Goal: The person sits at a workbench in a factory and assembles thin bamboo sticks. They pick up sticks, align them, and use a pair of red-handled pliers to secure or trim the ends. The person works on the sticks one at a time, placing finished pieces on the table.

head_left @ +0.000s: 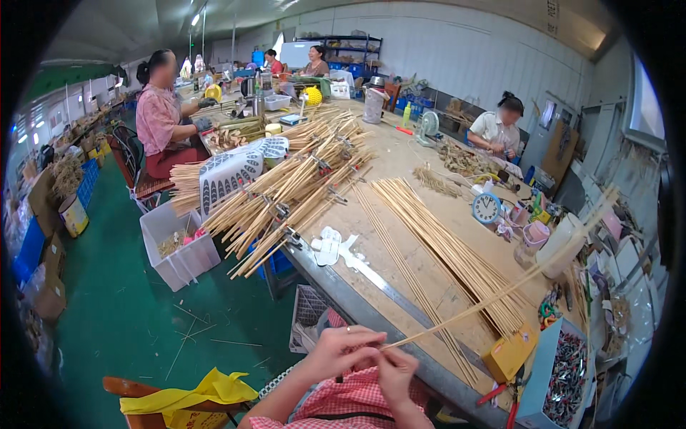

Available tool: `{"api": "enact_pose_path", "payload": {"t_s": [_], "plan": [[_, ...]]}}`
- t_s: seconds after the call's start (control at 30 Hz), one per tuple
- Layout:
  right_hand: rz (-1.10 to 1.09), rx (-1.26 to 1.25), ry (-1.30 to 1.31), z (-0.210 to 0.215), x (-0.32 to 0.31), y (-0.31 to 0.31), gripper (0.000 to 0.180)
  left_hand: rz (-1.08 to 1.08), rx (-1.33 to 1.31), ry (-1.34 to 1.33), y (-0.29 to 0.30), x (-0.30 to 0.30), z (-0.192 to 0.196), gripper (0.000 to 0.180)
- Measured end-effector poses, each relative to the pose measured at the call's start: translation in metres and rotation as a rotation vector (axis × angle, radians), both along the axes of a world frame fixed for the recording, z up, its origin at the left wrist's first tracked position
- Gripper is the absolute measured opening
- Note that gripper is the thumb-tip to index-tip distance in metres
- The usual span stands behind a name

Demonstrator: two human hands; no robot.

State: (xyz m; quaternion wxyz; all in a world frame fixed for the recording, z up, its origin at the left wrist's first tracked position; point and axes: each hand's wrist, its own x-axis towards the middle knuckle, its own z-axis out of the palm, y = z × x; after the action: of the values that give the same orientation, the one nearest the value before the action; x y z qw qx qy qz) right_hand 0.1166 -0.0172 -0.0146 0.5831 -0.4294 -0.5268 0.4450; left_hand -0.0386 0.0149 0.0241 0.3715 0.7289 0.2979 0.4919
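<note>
My left hand (343, 353) and my right hand (396, 373) meet at the table's near edge, fingertips pinched together on one end of a long, thin dried stalk (493, 292). The stalk slants up to the right over the table, its far end pale and wispy. Under it lies a wide row of straight tan sticks (443, 250). A few loose thin sticks (400, 257) lie left of that row, beside a long metal ruler (386, 286). White paper cut-outs (329, 247) rest near the ruler's far end. My fingers hide the stalk's very tip.
Bundled sticks with clips (300, 186) overhang the table's left edge. At right stand a yellow box (511, 353), red-handled pliers (493, 394), a box of small metal clips (566, 382) and a blue clock (486, 208). Co-workers sit around the table; one wears a pink top (157, 118).
</note>
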Motion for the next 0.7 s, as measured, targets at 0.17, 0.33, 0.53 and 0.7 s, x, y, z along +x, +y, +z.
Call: {"api": "enact_pose_path", "payload": {"t_s": [0.17, 0.33, 0.53, 0.7], "plan": [[0.056, 0.173, -0.100, -0.006, -0.027, -0.001, 0.009, 0.149, 0.074, 0.005, -0.012, 0.000, 0.008, 0.023], [0.035, 0.172, -0.165, -0.019, -0.035, 0.003, 0.007, 0.177, 0.095, 0.022, -0.010, -0.002, 0.012, 0.015], [0.149, 0.160, -0.353, 0.029, -0.005, 0.034, 0.028, 0.369, 0.171, 0.040, 0.018, -0.015, 0.017, 0.010], [-0.071, 0.187, 0.064, 0.095, 0.045, 0.055, 0.021, 0.392, 0.086, -0.015, 0.006, -0.015, -0.004, 0.015]]}}
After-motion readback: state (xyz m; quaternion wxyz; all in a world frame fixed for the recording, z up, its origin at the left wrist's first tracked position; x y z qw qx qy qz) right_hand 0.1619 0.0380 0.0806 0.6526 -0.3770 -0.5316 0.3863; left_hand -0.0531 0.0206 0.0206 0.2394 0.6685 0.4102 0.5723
